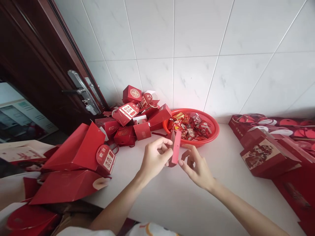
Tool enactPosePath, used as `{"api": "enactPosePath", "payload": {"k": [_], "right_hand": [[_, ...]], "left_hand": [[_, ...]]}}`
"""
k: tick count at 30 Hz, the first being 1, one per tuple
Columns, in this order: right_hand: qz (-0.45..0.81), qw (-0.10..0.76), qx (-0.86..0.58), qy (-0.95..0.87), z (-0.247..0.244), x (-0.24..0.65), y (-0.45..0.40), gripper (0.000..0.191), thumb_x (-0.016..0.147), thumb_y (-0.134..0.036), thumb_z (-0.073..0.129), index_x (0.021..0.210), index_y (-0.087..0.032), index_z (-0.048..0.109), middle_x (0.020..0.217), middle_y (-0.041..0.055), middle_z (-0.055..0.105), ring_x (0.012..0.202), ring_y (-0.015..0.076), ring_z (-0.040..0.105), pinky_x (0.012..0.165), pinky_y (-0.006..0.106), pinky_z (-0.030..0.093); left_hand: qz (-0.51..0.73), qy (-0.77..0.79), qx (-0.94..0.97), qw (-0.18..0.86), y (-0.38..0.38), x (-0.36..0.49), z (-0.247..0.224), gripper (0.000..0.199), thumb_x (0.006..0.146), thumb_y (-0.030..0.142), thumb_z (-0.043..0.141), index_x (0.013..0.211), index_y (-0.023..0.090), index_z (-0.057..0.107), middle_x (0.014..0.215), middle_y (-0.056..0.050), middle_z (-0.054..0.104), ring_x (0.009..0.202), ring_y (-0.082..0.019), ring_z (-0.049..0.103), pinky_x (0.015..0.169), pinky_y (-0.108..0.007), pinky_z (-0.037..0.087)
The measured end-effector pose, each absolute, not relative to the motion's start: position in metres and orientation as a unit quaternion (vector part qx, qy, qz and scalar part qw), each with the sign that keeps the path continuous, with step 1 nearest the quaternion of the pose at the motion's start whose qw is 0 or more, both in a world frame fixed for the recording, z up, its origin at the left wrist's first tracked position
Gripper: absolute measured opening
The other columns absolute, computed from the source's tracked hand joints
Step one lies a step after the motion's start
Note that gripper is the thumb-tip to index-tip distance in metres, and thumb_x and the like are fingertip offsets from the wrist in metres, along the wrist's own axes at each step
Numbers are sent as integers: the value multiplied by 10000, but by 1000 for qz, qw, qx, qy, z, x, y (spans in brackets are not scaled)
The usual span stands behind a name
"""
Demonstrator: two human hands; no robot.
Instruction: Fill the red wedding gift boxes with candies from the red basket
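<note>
Red folded box (176, 147) pinched tight in your left hand (155, 157) over the table (172, 203), right hand (195, 167) spread open just beside it, and you're right in front of the basket (211, 131) of sweets!

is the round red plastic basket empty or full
Not empty: red and gold wrapped sweets lie heaped inside the round red plastic basket.
</note>
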State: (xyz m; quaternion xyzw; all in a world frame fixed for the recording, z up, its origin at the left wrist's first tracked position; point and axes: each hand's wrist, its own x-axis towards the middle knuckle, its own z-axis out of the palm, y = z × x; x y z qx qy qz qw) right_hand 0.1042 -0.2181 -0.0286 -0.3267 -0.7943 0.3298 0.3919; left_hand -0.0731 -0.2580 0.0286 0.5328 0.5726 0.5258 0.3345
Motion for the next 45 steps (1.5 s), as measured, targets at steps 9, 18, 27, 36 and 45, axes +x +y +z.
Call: {"api": "enactPosePath", "payload": {"k": [9, 18, 27, 36, 45], "right_hand": [[256, 378, -334, -825, -23, 102, -215, 364, 925, -519, 612, 1119, -214, 574, 808, 10, 681, 474, 105, 501, 502, 256, 421], [464, 405, -333, -714, -41, 88, -199, 213, 943, -407, 525, 1037, -217, 545, 762, -10, 623, 471, 119, 557, 477, 261, 470], [323, 450, -275, -786, 1, 106, -174, 186, 990, -304, 476, 1026, -208, 631, 905, 55, 677, 606, 133, 577, 552, 267, 501], [441, 372, -294, -762, 9, 123, -147, 239, 932, -368, 534, 922, -177, 677, 811, 42, 653, 555, 121, 559, 513, 252, 495], [444, 290, -284, -799, 12, 130, -139, 381, 963, -489, 510, 835, -174, 682, 708, 12, 608, 557, 119, 561, 528, 242, 481]], "left_hand": [[511, 524, 499, 464, -231, -68, 10, 339, 659, 131, 589, 983, 211, 531, 494, 130, 506, 407, -93, 533, 429, -185, 420], [580, 525, 517, 348, -225, -85, -9, 196, 774, 319, 678, 904, 194, 600, 686, 39, 606, 621, -129, 628, 593, -252, 514], [557, 518, 621, 191, -210, -110, 4, 111, 765, 235, 629, 843, 209, 703, 1162, -89, 670, 1178, -259, 622, 1002, -387, 511], [435, 492, 672, 342, -212, -109, 6, 395, 787, 236, 614, 1162, 210, 735, 1269, -82, 722, 1211, -282, 643, 1022, -382, 512], [420, 497, 637, 413, -205, -115, -13, 420, 840, 391, 652, 1217, 224, 734, 1300, -83, 715, 1179, -291, 667, 957, -371, 555]]}}
